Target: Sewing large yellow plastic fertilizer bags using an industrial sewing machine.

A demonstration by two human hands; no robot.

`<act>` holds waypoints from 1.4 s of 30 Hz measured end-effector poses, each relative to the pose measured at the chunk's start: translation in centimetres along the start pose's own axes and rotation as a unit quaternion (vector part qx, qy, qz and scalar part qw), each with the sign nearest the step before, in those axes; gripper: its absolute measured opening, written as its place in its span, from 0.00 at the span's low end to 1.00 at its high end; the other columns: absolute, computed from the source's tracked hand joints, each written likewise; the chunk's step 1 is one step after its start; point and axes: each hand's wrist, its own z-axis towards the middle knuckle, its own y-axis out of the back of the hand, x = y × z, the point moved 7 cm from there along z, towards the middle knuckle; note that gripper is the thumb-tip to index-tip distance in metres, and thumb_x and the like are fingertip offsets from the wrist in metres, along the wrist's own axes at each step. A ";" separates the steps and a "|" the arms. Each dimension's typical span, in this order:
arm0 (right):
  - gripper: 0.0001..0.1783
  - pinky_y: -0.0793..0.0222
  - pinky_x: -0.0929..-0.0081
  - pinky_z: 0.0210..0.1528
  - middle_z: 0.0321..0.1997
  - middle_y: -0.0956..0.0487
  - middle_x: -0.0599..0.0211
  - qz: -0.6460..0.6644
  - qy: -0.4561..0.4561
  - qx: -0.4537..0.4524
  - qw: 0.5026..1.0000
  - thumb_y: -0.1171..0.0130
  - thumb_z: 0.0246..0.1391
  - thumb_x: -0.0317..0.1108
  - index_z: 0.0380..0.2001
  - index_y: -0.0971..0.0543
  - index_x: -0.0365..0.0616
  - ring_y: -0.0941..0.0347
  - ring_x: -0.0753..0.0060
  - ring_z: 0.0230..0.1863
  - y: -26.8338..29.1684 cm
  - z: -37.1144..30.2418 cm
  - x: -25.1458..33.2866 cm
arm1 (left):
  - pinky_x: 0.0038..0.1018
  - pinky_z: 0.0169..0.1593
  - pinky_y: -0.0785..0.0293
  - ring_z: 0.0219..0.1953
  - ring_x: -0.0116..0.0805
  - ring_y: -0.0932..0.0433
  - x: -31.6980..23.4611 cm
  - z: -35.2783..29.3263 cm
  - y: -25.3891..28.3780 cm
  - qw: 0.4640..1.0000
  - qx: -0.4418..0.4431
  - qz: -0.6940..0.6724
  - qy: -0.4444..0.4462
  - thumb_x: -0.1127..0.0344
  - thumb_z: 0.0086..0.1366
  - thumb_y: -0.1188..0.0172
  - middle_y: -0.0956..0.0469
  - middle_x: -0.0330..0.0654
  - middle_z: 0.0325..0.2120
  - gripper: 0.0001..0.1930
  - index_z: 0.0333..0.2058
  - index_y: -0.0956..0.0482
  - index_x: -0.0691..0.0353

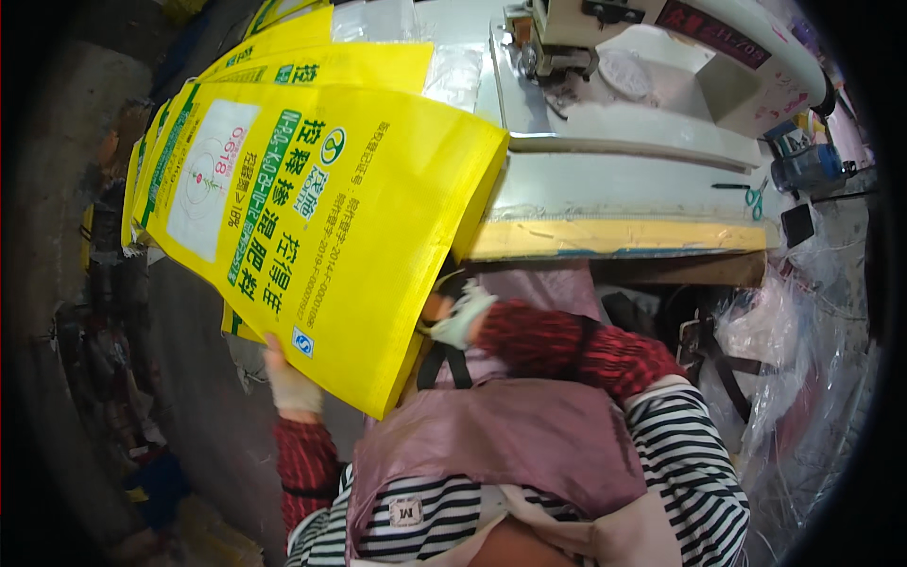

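Note:
A large yellow printed sack (368, 217) lies tilted in front of me, its near end hanging past the table edge. My left hand (295, 386) grips its lower left edge, thumb on the printed face and the other fingers mostly hidden. At the near right edge, my right hand (463, 317), in a pale glove, pinches the sack's side; its fingertips are blurred and partly covered. Beneath and beyond the sack, more yellow sacks (378, 64) lie stacked and fanned out on the table.
A white sewing machine (765, 66) stands on the pale table (605, 184) at the far right. Near it are green-handled scissors (755, 202), a clear bottle (808, 172) and a dark flat square (797, 223). Clear plastic sheeting (784, 340) hangs at right.

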 end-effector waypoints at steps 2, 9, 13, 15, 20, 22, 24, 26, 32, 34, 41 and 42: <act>0.17 0.34 0.58 0.49 0.32 0.22 0.51 -0.027 -0.005 -0.012 1.000 0.48 0.50 0.46 0.26 0.22 0.42 0.27 0.50 0.41 -4.1 5.6 1.5 | 0.42 0.59 0.32 0.57 0.43 0.31 3.2 -3.0 -3.4 0.997 0.023 -0.058 0.045 0.55 0.67 0.47 0.31 0.42 0.55 0.26 0.59 0.38 0.59; 0.11 0.33 0.69 0.48 0.36 0.22 0.58 -0.140 -0.006 -0.073 0.988 0.52 0.54 0.35 0.35 0.23 0.42 0.28 0.61 0.41 0.6 9.1 9.5 | 0.43 0.59 0.33 0.55 0.43 0.30 7.9 -4.0 -2.8 0.990 0.025 -0.116 0.072 0.69 0.65 0.48 0.29 0.44 0.53 0.21 0.57 0.36 0.61; 0.11 0.32 0.75 0.47 0.39 0.23 0.62 -0.204 -0.013 -0.115 0.972 0.54 0.56 0.29 0.40 0.24 0.42 0.28 0.67 0.41 5.1 9.9 13.4 | 0.44 0.57 0.32 0.53 0.45 0.29 7.8 -3.4 0.4 0.990 -0.087 -0.089 0.070 0.68 0.67 0.51 0.29 0.45 0.52 0.20 0.57 0.36 0.60; 0.13 0.32 0.78 0.46 0.40 0.23 0.64 -0.237 -0.025 -0.142 0.961 0.55 0.57 0.26 0.42 0.24 0.42 0.29 0.70 0.41 9.0 7.5 15.1 | 0.44 0.53 0.28 0.49 0.45 0.25 7.5 -3.0 1.3 0.992 -0.107 -0.050 0.048 0.64 0.66 0.49 0.26 0.45 0.49 0.19 0.54 0.33 0.62; 0.16 0.33 0.76 0.48 0.43 0.22 0.61 -0.134 0.063 -0.232 0.961 0.43 0.55 0.31 0.46 0.26 0.36 0.27 0.68 0.44 12.9 10.4 20.8 | 0.44 0.53 0.28 0.50 0.45 0.26 8.3 -2.5 4.0 0.989 -0.123 -0.061 0.049 0.62 0.67 0.50 0.27 0.44 0.50 0.20 0.55 0.34 0.60; 0.24 0.35 0.74 0.52 0.46 0.22 0.54 -0.290 0.052 -0.141 0.945 0.38 0.52 0.35 0.50 0.28 0.34 0.27 0.61 0.47 9.0 12.7 24.2 | 0.44 0.54 0.28 0.50 0.44 0.27 8.2 -2.7 4.1 0.988 -0.135 -0.061 0.033 0.60 0.68 0.51 0.28 0.44 0.51 0.20 0.56 0.35 0.58; 0.25 0.34 0.72 0.50 0.44 0.22 0.53 -0.293 0.003 -0.102 0.951 0.38 0.51 0.38 0.49 0.28 0.33 0.26 0.61 0.45 8.3 14.2 23.0 | 0.44 0.54 0.29 0.51 0.44 0.27 8.6 -2.7 3.8 0.987 -0.128 -0.087 0.043 0.59 0.69 0.51 0.28 0.44 0.51 0.20 0.57 0.35 0.58; 0.28 0.32 0.69 0.46 0.39 0.20 0.52 -0.298 -0.108 -0.033 0.948 0.38 0.49 0.43 0.48 0.27 0.31 0.26 0.62 0.42 8.4 15.8 19.2 | 0.44 0.55 0.29 0.52 0.44 0.28 8.4 -3.4 1.5 0.982 -0.128 -0.106 0.085 0.58 0.69 0.51 0.29 0.44 0.53 0.21 0.57 0.36 0.58; 0.17 0.30 0.58 0.38 0.37 0.22 0.46 -0.560 -0.182 0.001 0.809 0.46 0.55 0.46 0.39 0.24 0.43 0.26 0.43 0.36 10.0 16.1 10.4 | 0.41 0.62 0.35 0.58 0.44 0.32 10.6 -5.6 1.4 0.983 0.001 -0.138 0.121 0.62 0.69 0.51 0.32 0.46 0.56 0.23 0.60 0.39 0.61; 0.17 0.30 0.55 0.41 0.38 0.22 0.49 -0.549 -0.228 -0.036 0.803 0.45 0.53 0.46 0.41 0.25 0.47 0.26 0.43 0.39 8.8 15.1 11.8 | 0.41 0.63 0.37 0.59 0.45 0.33 10.4 -5.8 1.4 0.983 0.019 -0.139 0.119 0.65 0.68 0.52 0.34 0.47 0.57 0.23 0.60 0.40 0.62; 0.21 0.29 0.63 0.37 0.34 0.21 0.53 -0.581 -0.179 -0.027 0.793 0.32 0.43 0.43 0.36 0.24 0.40 0.24 0.52 0.34 8.3 9.7 16.9 | 0.38 0.57 0.30 0.54 0.42 0.29 9.1 -6.9 2.1 0.992 -0.020 -0.093 0.086 0.76 0.65 0.53 0.29 0.50 0.52 0.21 0.58 0.38 0.66; 0.18 0.29 0.66 0.35 0.32 0.20 0.56 -0.466 -0.216 -0.016 0.858 0.33 0.44 0.40 0.35 0.24 0.40 0.24 0.58 0.32 8.1 9.1 16.2 | 0.35 0.53 0.29 0.50 0.40 0.27 7.6 -6.7 3.0 0.995 -0.076 0.020 0.057 0.75 0.64 0.51 0.27 0.49 0.48 0.20 0.55 0.35 0.67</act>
